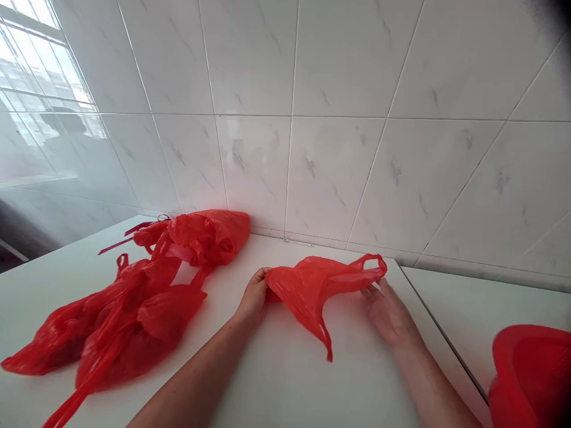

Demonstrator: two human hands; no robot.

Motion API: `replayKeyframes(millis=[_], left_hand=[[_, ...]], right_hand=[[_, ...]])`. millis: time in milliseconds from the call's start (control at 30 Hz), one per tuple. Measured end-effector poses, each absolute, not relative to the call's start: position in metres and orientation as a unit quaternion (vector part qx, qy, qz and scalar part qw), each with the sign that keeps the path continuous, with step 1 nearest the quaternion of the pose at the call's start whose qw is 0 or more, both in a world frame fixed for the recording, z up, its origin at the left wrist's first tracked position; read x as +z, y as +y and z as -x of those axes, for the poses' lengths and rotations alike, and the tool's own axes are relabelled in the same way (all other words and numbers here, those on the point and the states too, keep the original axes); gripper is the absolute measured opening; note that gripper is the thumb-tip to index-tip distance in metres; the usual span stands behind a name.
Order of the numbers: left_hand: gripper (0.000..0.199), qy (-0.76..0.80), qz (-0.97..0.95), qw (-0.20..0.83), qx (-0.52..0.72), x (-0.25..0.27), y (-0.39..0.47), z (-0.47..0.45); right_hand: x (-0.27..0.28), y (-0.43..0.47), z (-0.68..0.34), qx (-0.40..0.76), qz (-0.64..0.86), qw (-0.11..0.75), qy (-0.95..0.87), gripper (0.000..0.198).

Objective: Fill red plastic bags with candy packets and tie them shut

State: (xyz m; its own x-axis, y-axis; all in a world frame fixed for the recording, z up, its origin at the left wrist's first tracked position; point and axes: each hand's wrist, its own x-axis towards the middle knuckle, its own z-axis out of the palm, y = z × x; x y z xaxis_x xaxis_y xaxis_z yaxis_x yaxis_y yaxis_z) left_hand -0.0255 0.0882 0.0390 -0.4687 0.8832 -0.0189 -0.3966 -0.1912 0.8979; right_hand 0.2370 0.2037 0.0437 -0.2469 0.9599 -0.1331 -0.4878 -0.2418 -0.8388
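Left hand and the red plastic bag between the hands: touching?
Touching: the head view shows the left hand pinching the left end of the red plastic bag.

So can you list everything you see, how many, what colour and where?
Held plastic bag: one, red, between the hands
Other plastic bags: several, red, heaped at left
Thin strips: number unclear, purple, at the heap's left
Container: one, red, cut off at right edge
Tabletops: two, white, side by side
Tiled wall: one, white with grey marks, behind
Window reflection: one, pale, upper-left tiles
Forearms: two, bare, bottom
Left hand: one, bare, fingers pinching bag's left end
Right hand: one, bare, fingers at bag's right end, grip unclear
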Motion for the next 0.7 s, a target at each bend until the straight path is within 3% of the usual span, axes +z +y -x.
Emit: replayKeyframes(millis=[233, 367, 467, 533, 633, 700], left_hand=[[0.016, 0.450, -0.313, 0.476, 0.688, 0.044, 0.085, 0.008], [0.016, 0.439, -0.412, 0.546, 0.582, 0.053, 0.075, -0.003], [0.014, 0.441, -0.480, 0.537, 0.536, 0.061, 0.070, -0.007], [0.015, 0.485, -0.501, 0.436, 0.569, 0.066, 0.069, -0.008], [0.012, 0.589, -0.491, 0.176, 0.617, 0.072, 0.068, -0.015], [0.011, 0.610, -0.513, 0.095, 0.597, 0.076, 0.067, -0.024]], right_hand=[[0.055, 0.167, -0.207, 0.740, 0.381, 0.299, -0.467, 0.052], [0.059, 0.155, -0.198, 0.715, 0.366, 0.351, -0.483, 0.037], [0.059, 0.158, -0.199, 0.617, 0.407, 0.392, -0.547, 0.027], [0.060, 0.159, -0.200, 0.546, 0.455, 0.403, -0.577, 0.025], [0.065, 0.153, -0.196, 0.478, 0.498, 0.406, -0.599, 0.024], [0.069, 0.143, -0.190, 0.440, 0.495, 0.397, -0.635, 0.025]])
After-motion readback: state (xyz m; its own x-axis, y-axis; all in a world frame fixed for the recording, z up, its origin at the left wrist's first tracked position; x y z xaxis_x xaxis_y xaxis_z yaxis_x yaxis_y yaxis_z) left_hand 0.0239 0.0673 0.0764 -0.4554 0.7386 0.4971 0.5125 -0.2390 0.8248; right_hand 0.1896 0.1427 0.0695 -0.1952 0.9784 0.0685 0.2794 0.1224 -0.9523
